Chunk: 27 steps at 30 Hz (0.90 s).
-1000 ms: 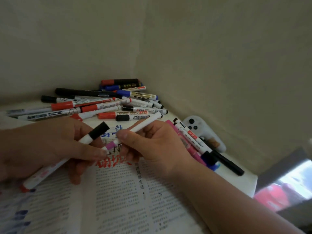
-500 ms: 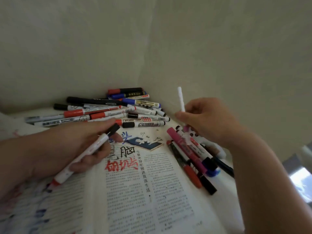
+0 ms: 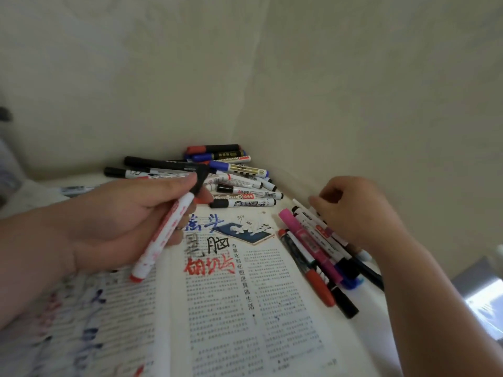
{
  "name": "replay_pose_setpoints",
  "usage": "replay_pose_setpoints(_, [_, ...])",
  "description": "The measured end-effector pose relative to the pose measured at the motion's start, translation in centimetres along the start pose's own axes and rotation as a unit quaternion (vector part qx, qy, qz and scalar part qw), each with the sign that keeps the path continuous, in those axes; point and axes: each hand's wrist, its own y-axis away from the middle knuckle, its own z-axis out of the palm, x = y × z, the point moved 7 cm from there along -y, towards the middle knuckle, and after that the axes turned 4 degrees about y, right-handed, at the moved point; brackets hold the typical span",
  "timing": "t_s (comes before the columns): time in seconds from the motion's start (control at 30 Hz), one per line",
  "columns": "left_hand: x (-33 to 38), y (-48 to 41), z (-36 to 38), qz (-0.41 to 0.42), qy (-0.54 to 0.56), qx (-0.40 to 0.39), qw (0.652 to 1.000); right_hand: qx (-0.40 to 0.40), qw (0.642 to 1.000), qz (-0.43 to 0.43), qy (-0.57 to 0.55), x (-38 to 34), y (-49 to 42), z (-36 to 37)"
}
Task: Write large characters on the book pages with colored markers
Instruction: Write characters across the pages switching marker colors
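The left hand [image 3: 122, 224] grips a black-capped white marker [image 3: 166, 232] over the open book's [image 3: 245, 308] left page. The right hand [image 3: 356, 210] curls down onto the loose markers [image 3: 307, 246] just right of the book, and I cannot tell whether its fingers [image 3: 317, 204] pinch one. To change colour cleanly, single out one barrel without scattering the heap, then write below the red characters [image 3: 209, 266], where the right page carries no strokes.

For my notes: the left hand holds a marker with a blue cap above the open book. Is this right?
No. In the head view the left hand holds a marker with a black cap, not blue, above the open book.
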Motion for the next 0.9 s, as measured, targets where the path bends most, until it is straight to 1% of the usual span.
replay_pose_setpoints(0.03, [0.1, -0.3, 0.1, 0.008, 0.012, -0.002, 1.000, 0.035, 0.999, -0.018, -0.025, -0.8, 0.5, -0.3])
replay_pose_setpoints(0.07, [0.1, -0.5, 0.3, 0.007, 0.069, -0.005, 0.998, 0.059, 0.996, -0.045, -0.055, -1.9, 0.9, -0.3])
replay_pose_setpoints(0.1, [0.1, -0.6, 0.5, 0.005, 0.127, -0.003, 0.992, 0.064, 0.990, -0.082, -0.092, -3.3, 1.6, -0.3])
replay_pose_setpoints(0.13, [0.2, -0.7, 0.9, 0.003, 0.175, 0.009, 0.984, 0.042, 0.984, -0.126, -0.123, -5.0, 2.4, 0.1])
replay_pose_setpoints(0.17, [0.5, -0.7, 1.2, 0.010, 0.216, 0.016, 0.976, 0.000, 0.976, -0.176, -0.128, -6.9, 3.3, 0.7])
replay_pose_setpoints(0.23, [0.4, -0.7, 0.9, 0.026, 0.239, 0.022, 0.970, -0.084, 0.957, -0.266, -0.080, -9.6, 4.9, 2.5])
replay_pose_setpoints(0.27, [0.1, -0.7, 0.8, 0.026, 0.231, 0.009, 0.973, -0.114, 0.944, -0.295, -0.096, -10.5, 5.5, 3.4])
replay_pose_setpoints(0.3, [-0.1, -0.5, 0.9, 0.025, 0.216, -0.013, 0.976, -0.138, 0.924, -0.310, -0.175, -11.1, 5.8, 4.2])
replay_pose_setpoints(0.33, [-0.5, -0.3, 1.1, 0.022, 0.191, -0.036, 0.981, -0.155, 0.894, -0.307, -0.286, -11.4, 5.9, 4.6])
replay_pose_setpoints(0.37, [-0.9, -0.1, 1.4, 0.016, 0.162, -0.055, 0.985, -0.155, 0.863, -0.298, -0.378, -11.4, 5.9, 4.8])
replay_pose_setpoints(0.4, [-1.3, -0.1, 1.7, 0.012, 0.130, -0.065, 0.989, -0.143, 0.841, -0.286, -0.437, -11.1, 5.7, 4.9])
replay_pose_setpoints(0.43, [-1.5, -0.1, 2.1, 0.013, 0.099, -0.063, 0.993, -0.134, 0.830, -0.276, -0.467, -10.9, 5.5, 4.9])
replay_pose_setpoints(0.47, [-1.2, 0.0, 2.5, 0.025, 0.045, -0.053, 0.997, -0.131, 0.824, -0.267, -0.482, -10.8, 5.4, 5.0])
replay_pose_setpoints(0.5, [-0.9, 0.1, 2.7, 0.057, -0.056, -0.042, 0.996, -0.133, 0.821, -0.261, -0.490, -10.6, 5.2, 5.1])
replay_pose_setpoints(0.53, [-0.3, 0.3, 3.0, 0.096, -0.185, -0.029, 0.978, -0.136, 0.818, -0.261, -0.494, -10.5, 5.2, 5.2])
replay_pose_setpoints(0.57, [0.3, 0.6, 3.4, 0.128, -0.302, -0.027, 0.944, -0.139, 0.815, -0.264, -0.497, -10.5, 5.3, 5.3])
replay_pose_setpoints(0.6, [0.6, 0.9, 3.9, 0.145, -0.386, -0.033, 0.911, -0.142, 0.811, -0.266, -0.502, -10.5, 5.4, 5.4])
replay_pose_setpoints(0.63, [0.7, 1.1, 4.2, 0.148, -0.426, -0.036, 0.892, -0.143, 0.807, -0.265, -0.509, -10.5, 5.5, 5.5])
replay_pose_setpoints(0.7, [1.2, 1.5, 4.9, 0.160, -0.439, -0.036, 0.883, -0.155, 0.791, -0.261, -0.531, -10.6, 5.9, 5.7])
replay_pose_setpoints(0.8, [1.6, 1.7, 5.4, 0.177, -0.423, -0.031, 0.888, -0.188, 0.750, -0.239, -0.587, -10.8, 6.2, 5.9])
replay_pose_setpoints(0.9, [1.6, 1.8, 5.4, 0.182, -0.403, -0.017, 0.897, -0.197, 0.738, -0.215, -0.609, -10.6, 6.2, 5.9])
